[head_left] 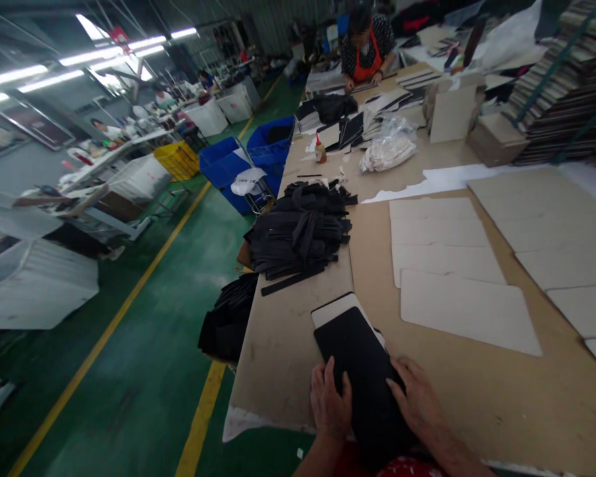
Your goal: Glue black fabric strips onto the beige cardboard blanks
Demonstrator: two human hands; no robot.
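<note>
A flat black panel (360,358) with rounded corners lies at the table's front edge, close to my body. Beneath its far end a pale board (335,310) with a dark rim sticks out. My left hand (330,401) grips the panel's left edge, thumb on top and fingers along the side. On the opposite edge my right hand (420,401) holds it, thumb over the top and fingers at the side. The panel's near end is partly hidden against my clothing.
A heap of black strips (302,228) lies ahead on the left, with more black pieces (231,318) below the table edge. Pale boards (467,311) are laid out to the right. A glue bottle (320,151) and a co-worker in an orange apron (366,63) are farther back.
</note>
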